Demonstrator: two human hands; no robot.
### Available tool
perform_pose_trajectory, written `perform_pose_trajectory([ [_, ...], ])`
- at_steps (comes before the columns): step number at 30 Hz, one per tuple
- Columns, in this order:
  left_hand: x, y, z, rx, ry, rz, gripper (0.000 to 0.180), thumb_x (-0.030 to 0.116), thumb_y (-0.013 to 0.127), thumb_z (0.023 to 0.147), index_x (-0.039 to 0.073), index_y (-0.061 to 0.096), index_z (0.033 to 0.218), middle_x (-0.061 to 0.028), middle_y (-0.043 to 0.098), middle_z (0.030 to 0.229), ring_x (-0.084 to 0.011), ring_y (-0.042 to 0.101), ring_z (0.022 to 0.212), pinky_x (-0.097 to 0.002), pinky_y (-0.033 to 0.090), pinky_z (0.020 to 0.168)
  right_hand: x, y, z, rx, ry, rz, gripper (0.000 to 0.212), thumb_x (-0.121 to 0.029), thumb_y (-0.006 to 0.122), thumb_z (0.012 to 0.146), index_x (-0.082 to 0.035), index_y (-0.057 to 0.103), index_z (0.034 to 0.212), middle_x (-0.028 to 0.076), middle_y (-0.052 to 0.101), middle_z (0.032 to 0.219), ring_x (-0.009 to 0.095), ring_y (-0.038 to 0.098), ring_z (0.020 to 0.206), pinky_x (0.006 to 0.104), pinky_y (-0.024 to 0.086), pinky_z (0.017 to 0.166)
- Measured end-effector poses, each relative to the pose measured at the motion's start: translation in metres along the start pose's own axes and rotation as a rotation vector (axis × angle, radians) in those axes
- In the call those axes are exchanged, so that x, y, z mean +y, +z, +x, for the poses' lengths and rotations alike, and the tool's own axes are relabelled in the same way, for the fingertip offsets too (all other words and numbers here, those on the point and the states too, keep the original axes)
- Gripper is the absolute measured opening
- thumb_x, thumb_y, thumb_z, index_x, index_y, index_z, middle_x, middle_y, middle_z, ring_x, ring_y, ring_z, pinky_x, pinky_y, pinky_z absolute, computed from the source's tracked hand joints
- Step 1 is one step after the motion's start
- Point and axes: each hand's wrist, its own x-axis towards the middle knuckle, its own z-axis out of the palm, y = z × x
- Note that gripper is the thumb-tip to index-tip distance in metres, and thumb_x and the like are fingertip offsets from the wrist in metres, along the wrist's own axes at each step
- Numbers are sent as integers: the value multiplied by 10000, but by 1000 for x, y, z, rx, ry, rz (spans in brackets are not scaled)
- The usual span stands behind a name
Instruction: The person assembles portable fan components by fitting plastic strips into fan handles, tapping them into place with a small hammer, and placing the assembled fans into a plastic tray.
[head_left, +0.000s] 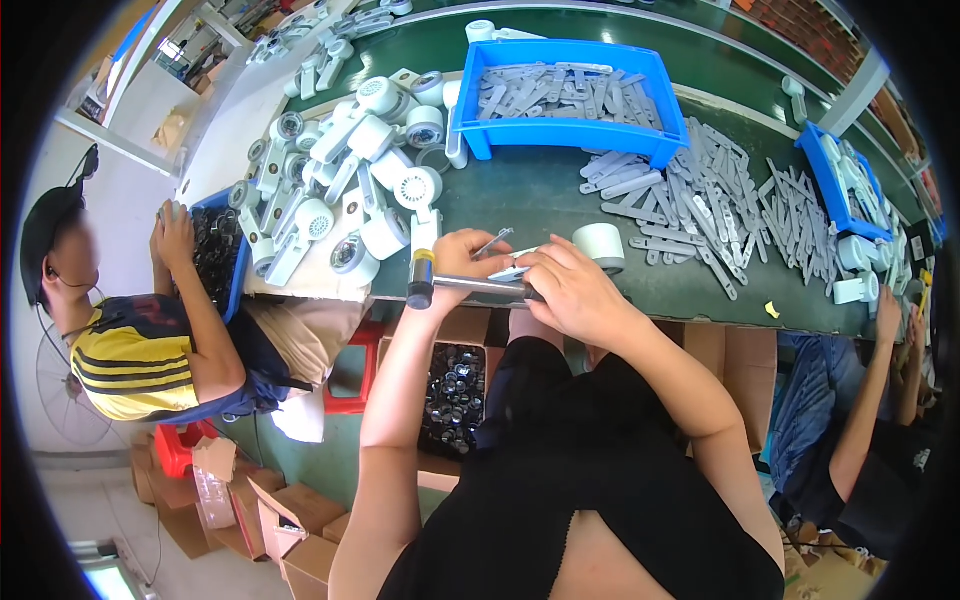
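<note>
My right hand (578,288) is closed round the handle end of a hammer (470,284). Its yellow-and-black head (421,278) points left, beside my left wrist. My left hand (468,258) pinches a thin grey piece (495,241) between its fingers. Between the two hands lies a small white part (513,270), touched by the fingertips of both and largely covered by them. Just beyond my right hand a white part with a round head (600,243) rests on the green table (520,200).
White plastic parts with round, grilled heads (375,140) are heaped at left. A blue bin (570,140) holds grey strips, with more strips (700,200) piled beside it. Co-workers sit left (140,350) and right (860,440). Below the table edge stands a box of dark parts (455,400).
</note>
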Motion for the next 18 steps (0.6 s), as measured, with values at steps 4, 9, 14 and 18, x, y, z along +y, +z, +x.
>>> perform_pose_trajectory([
  [4,-1,-13,16,-243,-89,-120,236,190,741,754,19,704,913,-68,680,746,-121,617,692,-282,470,612,2,0,3,41,-1,29,313,-62,705,655,-26,492,882,102,592,1056,296,559,1008,488,441,974],
  [9,1,-35,27,-417,-100,-11,309,138,722,739,28,704,1027,-85,695,812,-116,624,732,-268,491,683,2,-2,0,43,5,50,296,-55,698,658,-23,486,862,104,608,1054,305,576,980,481,457,962],
  [14,5,-33,20,-417,11,55,279,117,659,750,29,691,1012,-104,675,860,-168,628,788,-286,492,722,2,0,-3,76,-15,57,287,-53,691,661,-24,484,858,116,610,1089,308,578,995,472,458,969],
  [18,23,-29,17,-331,185,449,268,106,686,737,77,673,1003,-99,616,863,-219,596,774,-323,470,682,5,1,-5,101,-10,112,271,-56,687,684,-14,495,871,126,610,1096,316,595,952,460,470,963],
])
